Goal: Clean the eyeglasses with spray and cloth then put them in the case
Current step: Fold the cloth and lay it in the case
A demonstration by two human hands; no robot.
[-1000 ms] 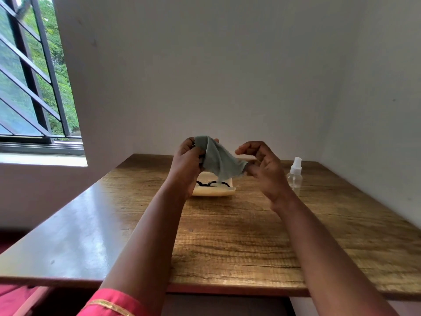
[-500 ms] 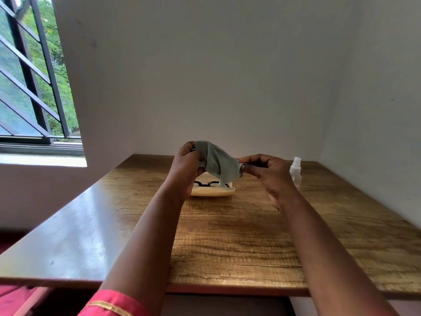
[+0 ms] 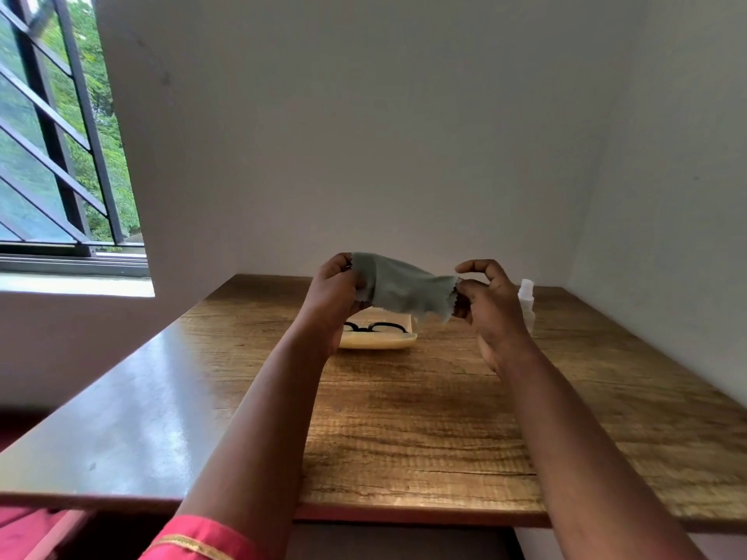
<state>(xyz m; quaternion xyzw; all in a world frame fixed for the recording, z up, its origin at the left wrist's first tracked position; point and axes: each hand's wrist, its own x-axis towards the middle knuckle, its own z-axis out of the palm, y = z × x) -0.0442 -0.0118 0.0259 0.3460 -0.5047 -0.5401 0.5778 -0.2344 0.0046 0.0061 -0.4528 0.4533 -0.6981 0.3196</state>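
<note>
Both hands raised above the counter, apart, w/ a grey-green cloth (image 3: 398, 291) stretched between them. Left hand (image 3: 335, 295) pinches the cloth's left edge btwn thumb and fingers; right hand (image 3: 491, 301) pinches the right edge, which shows a zigzag-cut border, index finger curled up and free. Cloth sags a bit in the middle, not touching the counter.

Just beyond and below the hands: a cream-coloured case (image 3: 380, 337) lying open on the counter, black-framed eyeglasses (image 3: 374, 327) resting in it, lenses side by side. Left wrist covers the case's left end; cloth's lower edge hangs in front of the case's far part. Can't tell if the temples are folded.

Right of the right hand, partly hidden by it: a small clear spray bottle (image 3: 526, 303) w/ white top, standing upright near the back of the counter, well apart from the case.

Counter (image 3: 404, 418) is wood-grain laminate, warm brown, horizontal grain, a thin dark crack line near the front right. Left portion glossy, reflecting pale window light. Front edge reddish-brown.

Room: plain white walls meeting in a corner at right, counter pushed into that corner. Window (image 3: 60, 155) at left w/ dark metal bars, some diagonal, green foliage outside, white sill below. A pink sleeve (image 3: 202, 539) w/ gold trim shows at bottom on the left arm.
</note>
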